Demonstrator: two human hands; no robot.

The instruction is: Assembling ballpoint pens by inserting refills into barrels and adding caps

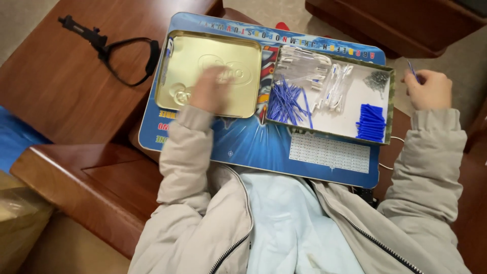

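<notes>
wooden bench: (76, 96) brown, fills left side and runs under the board; more dark wood far right.
person: seated near edge, pale grey zip jacket over light blue top, both sleeves reach out over the lap.
lap board: (253, 144) blue printed rectangle across the lap, pale grid panel at its near right.
gold tin lid: (233, 50) square, embossed, lies flat on the board's far left.
shallow tray: (355, 109) white floor, olive rim, on the board's far right, just beside the lid.
black strap: (129, 61) loop with clip, on the wood left of the board.
left hand: (210, 90) blurred, lies flat on the lid's near part, fingers spread, grasping nothing that I can make out.
right hand: (430, 89) right of the tray, off the board, curled, pinching a thin blue stick (412, 69).
loose blue sticks: (289, 101) heap at tray's left.
blue stick stack: (371, 122) neat, tray's near right corner.
clear tubes: (309, 68) tray's far side.
dark small parts: (378, 78) tray's far right corner, too small to tell.
</notes>
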